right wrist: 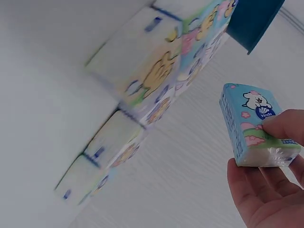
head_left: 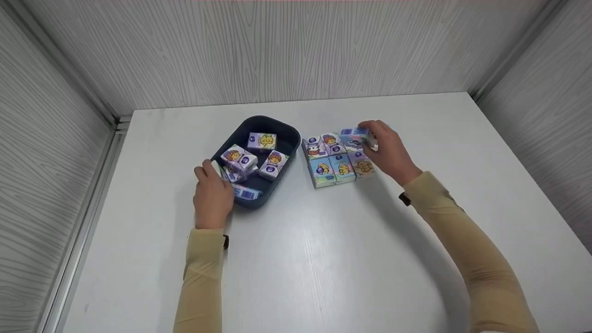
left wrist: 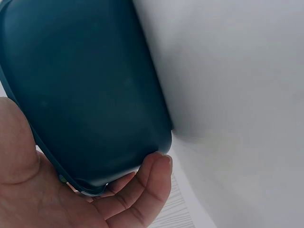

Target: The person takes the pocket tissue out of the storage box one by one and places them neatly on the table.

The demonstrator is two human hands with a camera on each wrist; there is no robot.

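Note:
My left hand (head_left: 212, 196) grips the near left end of a dark blue plastic bin (head_left: 290, 135); in the left wrist view its fingers curl round the bin's wall (left wrist: 90, 95). Several small printed tissue packs lie loose inside, among them a yellow-dog pack (head_left: 262, 141) and a purple one (head_left: 274, 165). Between thumb and fingers, my right hand (head_left: 388, 150) pinches a blue Vinda tissue pack (right wrist: 256, 118), raised over the back right of a block of packs (head_left: 342, 168) set in two rows. Part of that block is hidden behind the held pack and hand.
The bin and the block stand side by side on a white table (head_left: 296, 259), a narrow gap between them. A pale wood-grain panel (head_left: 296, 51) rises behind the table, and similar panels stand at left and right.

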